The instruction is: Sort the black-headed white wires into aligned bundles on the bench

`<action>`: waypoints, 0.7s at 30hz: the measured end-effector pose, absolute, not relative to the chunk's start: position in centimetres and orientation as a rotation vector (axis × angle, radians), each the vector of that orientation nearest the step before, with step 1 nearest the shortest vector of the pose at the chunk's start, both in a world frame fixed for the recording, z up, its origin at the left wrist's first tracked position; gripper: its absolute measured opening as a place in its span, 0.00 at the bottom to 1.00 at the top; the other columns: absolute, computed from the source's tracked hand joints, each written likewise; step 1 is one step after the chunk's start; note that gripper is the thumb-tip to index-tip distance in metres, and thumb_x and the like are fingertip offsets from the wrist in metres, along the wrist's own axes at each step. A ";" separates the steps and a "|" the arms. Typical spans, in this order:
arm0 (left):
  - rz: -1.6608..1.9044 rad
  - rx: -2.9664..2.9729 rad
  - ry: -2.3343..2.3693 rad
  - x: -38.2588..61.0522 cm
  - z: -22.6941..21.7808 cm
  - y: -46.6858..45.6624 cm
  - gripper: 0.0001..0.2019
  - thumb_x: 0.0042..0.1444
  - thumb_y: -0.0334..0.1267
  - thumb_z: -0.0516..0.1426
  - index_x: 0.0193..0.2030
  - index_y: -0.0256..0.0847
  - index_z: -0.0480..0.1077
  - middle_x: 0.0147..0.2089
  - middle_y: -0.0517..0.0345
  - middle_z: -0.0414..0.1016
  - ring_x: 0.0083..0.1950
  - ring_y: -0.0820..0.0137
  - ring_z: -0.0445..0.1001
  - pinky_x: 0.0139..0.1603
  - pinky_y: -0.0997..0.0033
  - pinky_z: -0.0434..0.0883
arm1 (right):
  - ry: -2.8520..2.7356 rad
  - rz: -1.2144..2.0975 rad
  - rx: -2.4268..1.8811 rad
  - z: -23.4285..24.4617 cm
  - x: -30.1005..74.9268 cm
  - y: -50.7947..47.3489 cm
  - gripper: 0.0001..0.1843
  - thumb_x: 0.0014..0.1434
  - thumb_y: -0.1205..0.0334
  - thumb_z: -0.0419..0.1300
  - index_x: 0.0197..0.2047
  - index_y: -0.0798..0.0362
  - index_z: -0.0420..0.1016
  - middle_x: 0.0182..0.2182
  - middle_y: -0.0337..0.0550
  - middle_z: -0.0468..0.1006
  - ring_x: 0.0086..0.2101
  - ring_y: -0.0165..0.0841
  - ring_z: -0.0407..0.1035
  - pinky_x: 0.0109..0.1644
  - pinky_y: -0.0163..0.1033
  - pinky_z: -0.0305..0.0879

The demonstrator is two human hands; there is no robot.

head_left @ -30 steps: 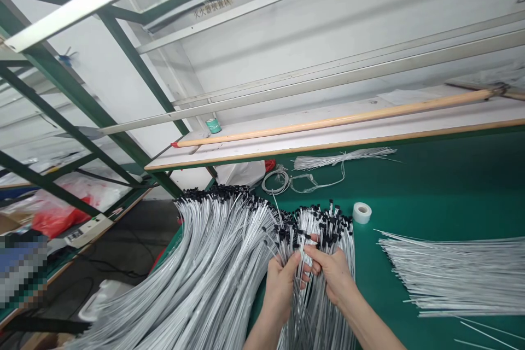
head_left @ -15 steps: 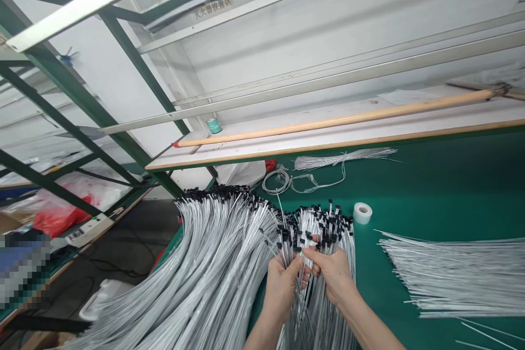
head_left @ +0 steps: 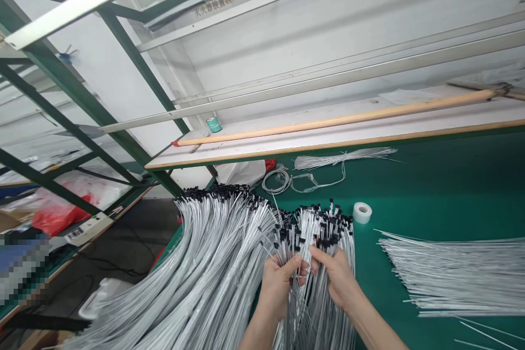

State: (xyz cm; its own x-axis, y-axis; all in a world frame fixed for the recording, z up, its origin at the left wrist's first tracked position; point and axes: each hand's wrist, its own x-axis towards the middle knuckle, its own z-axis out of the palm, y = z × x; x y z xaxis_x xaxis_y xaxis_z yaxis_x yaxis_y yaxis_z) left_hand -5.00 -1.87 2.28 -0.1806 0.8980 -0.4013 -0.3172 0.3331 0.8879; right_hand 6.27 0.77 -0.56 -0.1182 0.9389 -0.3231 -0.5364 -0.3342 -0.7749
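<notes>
Thin grey-white cables tipped with small black connectors fill the space around my hands. My left hand (head_left: 281, 279) is closed around a small bunch of cables (head_left: 287, 238), whose black ends stick up above the thumb. Just to its right, my right hand (head_left: 334, 273) has its thumb and fingers closed on more cables (head_left: 331, 227) with black ends. The fingertips of both hands come near each other over the right-hand pile. Left of them lies a much larger heap of the same cables (head_left: 213, 251), bending down toward the lower left.
A white tape roll (head_left: 362, 213) stands on the green tabletop (head_left: 430, 210). To the right lie bare-ended cables (head_left: 463, 276). Behind are a coiled cable (head_left: 275, 181) and a tied bundle (head_left: 344, 158). A shelf with a wooden pole (head_left: 340, 118) crosses above the table.
My hands have drawn slightly apart, the left with its bunch moving a little left and down. The right thumb has shifted a bit right. The surrounding piles look the same.
</notes>
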 end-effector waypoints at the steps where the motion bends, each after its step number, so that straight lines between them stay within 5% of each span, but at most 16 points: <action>1: 1.203 0.603 1.298 -4.9 2.4 -1.9 0.13 0.36 0.41 0.66 0.24 0.34 0.71 0.20 0.56 0.72 0.21 0.74 0.67 0.21 0.77 0.63 | -0.617 1.721 -0.927 -0.5 6.1 0.8 0.14 0.39 0.56 0.68 0.23 0.54 0.67 0.11 0.32 0.64 0.15 0.28 0.59 0.21 0.35 0.61; 15: 1.111 0.667 1.255 -4.5 2.9 -2.1 0.14 0.38 0.43 0.65 0.24 0.31 0.75 0.20 0.52 0.73 0.19 0.75 0.66 0.21 0.75 0.64 | -0.455 1.892 -0.921 0.0 6.0 0.9 0.17 0.37 0.55 0.69 0.28 0.58 0.76 0.07 0.28 0.56 0.12 0.30 0.57 0.13 0.38 0.60; 21: 1.178 0.579 1.390 -4.9 2.8 -2.2 0.14 0.36 0.42 0.66 0.26 0.32 0.75 0.26 0.50 0.76 0.29 0.71 0.72 0.30 0.75 0.68 | -0.500 1.653 -1.047 -0.2 6.7 1.1 0.14 0.35 0.57 0.70 0.22 0.57 0.73 0.21 0.42 0.74 0.24 0.33 0.68 0.28 0.38 0.65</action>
State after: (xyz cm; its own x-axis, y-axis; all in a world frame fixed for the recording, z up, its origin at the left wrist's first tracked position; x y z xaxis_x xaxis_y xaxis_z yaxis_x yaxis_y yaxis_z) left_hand -4.86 -2.19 2.81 -0.2121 0.8743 -0.4365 -0.2869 0.3713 0.8831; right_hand 6.66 1.05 -0.22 -0.0489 0.9214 -0.3855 -0.5534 -0.3463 -0.7575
